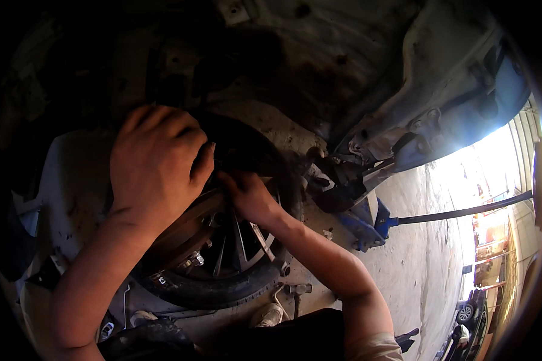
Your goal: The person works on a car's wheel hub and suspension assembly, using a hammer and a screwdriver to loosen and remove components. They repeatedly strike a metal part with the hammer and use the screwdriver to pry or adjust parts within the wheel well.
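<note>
Nearest, the person's pale shoe rests on the floor beside a hammer-like tool. Just past it lies a wheel with a black tyre; its spoked hollow bears a bright wrench, any marking on which is too small to read. A curved brown metal part sits above the wheel, below the hands. The left hand bends its fingers into shadow, and the right hand reaches in close by, lower; they are apart, and whether either grips anything cannot be told. Farther right, a blue jack with a long dark handle stands by the vehicle's underside. Farthest off is a dark car.
</note>
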The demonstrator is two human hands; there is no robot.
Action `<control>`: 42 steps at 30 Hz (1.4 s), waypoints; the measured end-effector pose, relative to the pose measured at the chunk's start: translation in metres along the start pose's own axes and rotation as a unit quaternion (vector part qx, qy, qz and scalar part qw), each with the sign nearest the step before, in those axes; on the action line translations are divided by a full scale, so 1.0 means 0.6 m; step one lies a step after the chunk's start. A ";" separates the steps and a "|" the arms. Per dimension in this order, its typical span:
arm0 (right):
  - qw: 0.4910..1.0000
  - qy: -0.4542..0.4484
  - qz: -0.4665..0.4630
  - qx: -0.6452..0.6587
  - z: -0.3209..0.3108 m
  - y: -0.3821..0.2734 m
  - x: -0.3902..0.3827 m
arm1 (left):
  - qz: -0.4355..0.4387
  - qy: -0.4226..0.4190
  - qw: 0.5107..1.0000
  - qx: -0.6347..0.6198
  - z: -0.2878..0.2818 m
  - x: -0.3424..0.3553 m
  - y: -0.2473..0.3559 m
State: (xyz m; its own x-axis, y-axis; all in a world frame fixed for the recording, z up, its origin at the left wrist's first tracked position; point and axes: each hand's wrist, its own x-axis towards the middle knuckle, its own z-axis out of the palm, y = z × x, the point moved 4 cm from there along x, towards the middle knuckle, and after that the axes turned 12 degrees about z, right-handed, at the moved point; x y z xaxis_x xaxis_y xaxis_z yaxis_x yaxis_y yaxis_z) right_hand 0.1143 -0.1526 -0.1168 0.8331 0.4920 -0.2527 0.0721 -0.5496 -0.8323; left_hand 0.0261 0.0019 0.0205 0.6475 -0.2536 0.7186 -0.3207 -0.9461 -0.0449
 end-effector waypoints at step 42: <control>0.997 0.005 -0.011 -0.075 -0.010 -0.003 0.008 | -0.002 -0.009 1.000 0.004 -0.003 0.004 0.002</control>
State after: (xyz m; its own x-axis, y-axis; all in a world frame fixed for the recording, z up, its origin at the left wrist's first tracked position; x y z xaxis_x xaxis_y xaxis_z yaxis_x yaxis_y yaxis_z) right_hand 0.1217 -0.1532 -0.1133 0.8361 0.4983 -0.2295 0.1714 -0.6346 -0.7536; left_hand 0.0263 0.0005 0.0235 0.6609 -0.2525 0.7067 -0.3127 -0.9487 -0.0466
